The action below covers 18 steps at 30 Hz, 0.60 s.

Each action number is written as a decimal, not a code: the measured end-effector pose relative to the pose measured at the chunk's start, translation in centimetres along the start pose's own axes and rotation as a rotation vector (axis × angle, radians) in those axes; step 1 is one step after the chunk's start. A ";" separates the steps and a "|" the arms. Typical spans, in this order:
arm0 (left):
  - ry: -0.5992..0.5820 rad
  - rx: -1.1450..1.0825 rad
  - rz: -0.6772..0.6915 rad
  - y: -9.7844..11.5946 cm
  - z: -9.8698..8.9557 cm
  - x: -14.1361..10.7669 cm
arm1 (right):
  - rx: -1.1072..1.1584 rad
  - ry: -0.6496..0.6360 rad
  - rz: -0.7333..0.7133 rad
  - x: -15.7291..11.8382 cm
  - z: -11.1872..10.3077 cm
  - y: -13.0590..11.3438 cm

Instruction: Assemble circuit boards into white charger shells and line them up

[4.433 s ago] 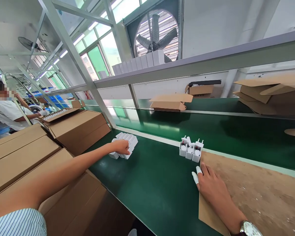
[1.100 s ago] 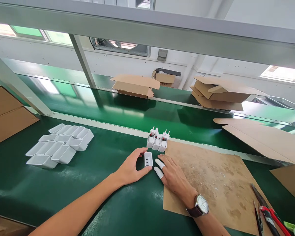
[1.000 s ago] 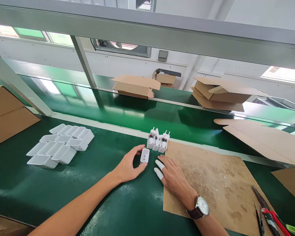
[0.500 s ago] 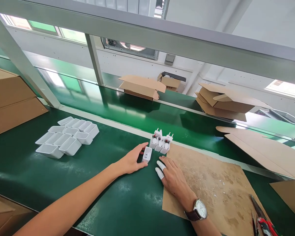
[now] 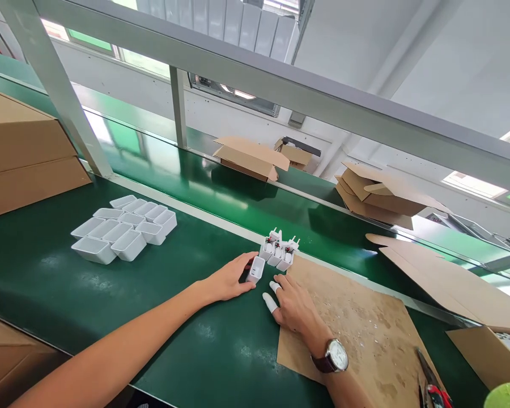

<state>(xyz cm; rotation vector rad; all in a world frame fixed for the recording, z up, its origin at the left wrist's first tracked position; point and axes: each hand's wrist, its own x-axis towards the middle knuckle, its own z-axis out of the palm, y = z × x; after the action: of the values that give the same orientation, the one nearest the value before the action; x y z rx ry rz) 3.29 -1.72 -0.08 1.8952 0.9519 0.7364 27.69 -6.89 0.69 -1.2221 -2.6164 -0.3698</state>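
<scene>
A small white adapter case (image 5: 256, 268) with slots in its bottom stands on the green bench. My left hand (image 5: 234, 277) holds it from the left, thumb at the near side and fingers at the far side. To its right, my right hand (image 5: 296, 306) has its fingers spread and empty, low over the edge of a brown cardboard sheet (image 5: 344, 323). White finger cots cover two of its digits. Just behind, three white adapter cases (image 5: 276, 253) stand in a row, with plug pins, wires and round parts at their tops.
Several open white cases (image 5: 118, 228) sit grouped on the left. Red-handled pliers (image 5: 436, 391) lie at the lower right beside a green basket (image 5: 508, 395). Cardboard boxes (image 5: 21, 141) flank the bench. Behind a pale rail runs a green belt (image 5: 221, 195).
The view has tilted and shifted slightly. My right thumb has spread away from the other fingers. My left hand stays on the same case.
</scene>
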 end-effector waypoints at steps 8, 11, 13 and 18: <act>0.111 0.004 0.020 0.8 0.3 -0.6 | -0.024 0.081 0.038 -0.3 0.9 -1.2; 0.155 0.040 0.056 0.5 0.6 -0.5 | 0.011 0.119 0.058 -0.6 1.5 -1.4; 0.240 0.097 0.124 0.5 0.7 -0.6 | 0.024 0.140 0.080 -0.7 1.6 -1.7; 0.443 0.312 0.473 1.5 1.0 -1.7 | 0.148 0.162 0.128 -0.7 1.1 -2.4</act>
<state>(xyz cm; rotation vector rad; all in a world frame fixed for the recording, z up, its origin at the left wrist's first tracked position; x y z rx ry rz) 3.65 -4.06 0.60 2.3212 0.9282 1.3985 26.17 -8.48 -0.90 -1.2469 -2.3690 -0.2366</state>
